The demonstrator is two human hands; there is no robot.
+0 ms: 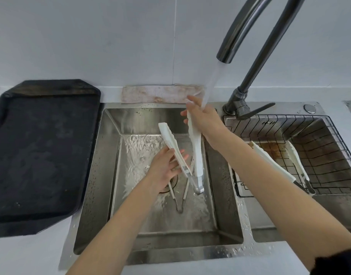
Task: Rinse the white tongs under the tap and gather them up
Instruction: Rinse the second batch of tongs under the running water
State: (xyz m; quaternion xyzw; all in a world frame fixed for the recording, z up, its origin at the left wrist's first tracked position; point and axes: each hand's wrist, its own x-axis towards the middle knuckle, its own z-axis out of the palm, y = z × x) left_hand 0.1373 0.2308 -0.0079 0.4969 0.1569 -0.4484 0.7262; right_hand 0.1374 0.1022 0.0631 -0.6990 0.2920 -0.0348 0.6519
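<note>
Water runs from the tap spout into the left steel sink. My right hand grips one pair of white tongs near its tip, under the stream, with its hinge end hanging down. My left hand holds a second pair of white tongs that slants up to the left. Another pair of tongs lies on the sink floor by the drain, partly hidden by my left hand. More white tongs lie in the wire basket of the right sink.
A large black tray lies on the counter left of the sink. A stained cloth is laid along the wall behind the sink. The tap's base and lever stand between the two sinks. Water drops cover the sink's front rim.
</note>
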